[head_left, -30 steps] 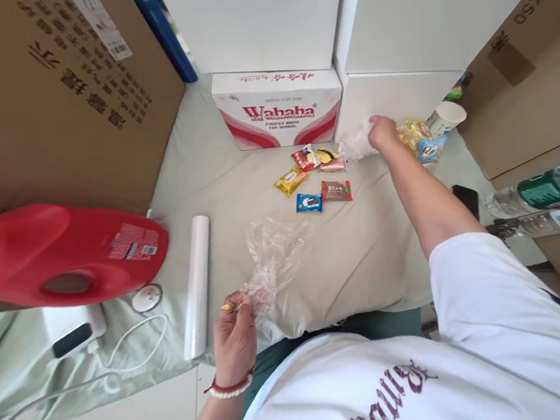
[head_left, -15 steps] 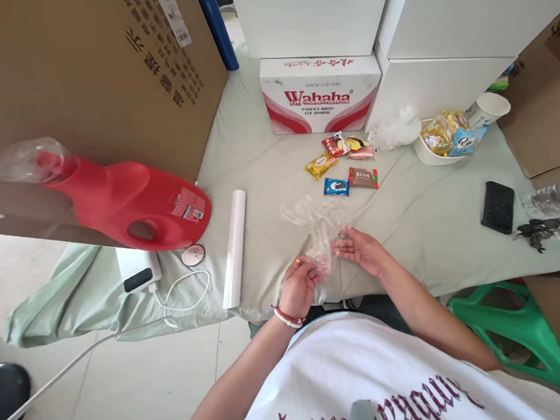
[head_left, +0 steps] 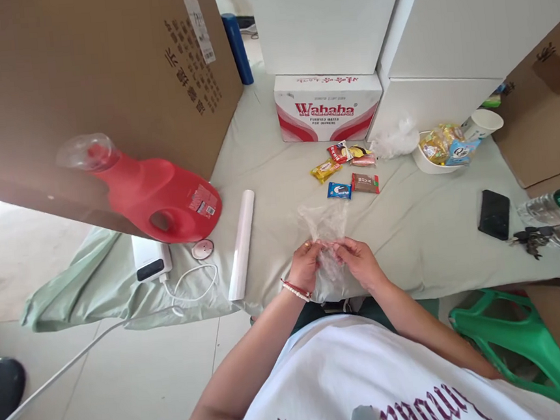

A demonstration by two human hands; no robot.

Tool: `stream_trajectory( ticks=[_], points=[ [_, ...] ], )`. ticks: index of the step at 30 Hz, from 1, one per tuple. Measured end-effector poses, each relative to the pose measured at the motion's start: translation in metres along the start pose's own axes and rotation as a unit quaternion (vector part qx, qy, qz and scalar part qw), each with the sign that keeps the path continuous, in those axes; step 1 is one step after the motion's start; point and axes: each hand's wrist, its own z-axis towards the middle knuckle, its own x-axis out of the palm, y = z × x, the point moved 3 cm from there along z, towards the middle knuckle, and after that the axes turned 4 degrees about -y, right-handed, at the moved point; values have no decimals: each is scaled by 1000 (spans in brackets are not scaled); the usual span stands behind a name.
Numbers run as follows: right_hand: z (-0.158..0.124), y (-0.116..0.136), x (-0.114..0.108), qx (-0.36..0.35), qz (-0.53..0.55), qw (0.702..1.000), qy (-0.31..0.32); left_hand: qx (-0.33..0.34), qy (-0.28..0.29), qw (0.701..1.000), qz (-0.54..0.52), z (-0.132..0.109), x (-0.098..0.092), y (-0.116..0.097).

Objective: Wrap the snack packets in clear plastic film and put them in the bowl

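Both my hands pinch a clear thin plastic bag at the near edge of a pale green cloth. My left hand, with a ring and bead bracelet, grips the bag's left side. My right hand grips its right side, fingers closed on the film. The bag's upper part lies crumpled on the cloth beyond my fingers. Several small wrapped snacks lie a little farther out. A white roll of bags lies to the left.
A red jug, power bank with cable, a Wahaha carton, white boxes, big cardboard boxes, a white bowl of snacks, paper cup, black phone, keys, water bottles and a green stool surround the cloth.
My right hand came back from the far crumpled plastic by the white box and joined the left hand on the clear bag. The view swung left and pulled back.
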Motion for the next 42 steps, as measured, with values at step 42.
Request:
stream_trajectory(
  ticks=[42],
  points=[
    [5,7,-176,-129,-486,783,-367,349,77,551,754,37,-41,-18]
  ],
)
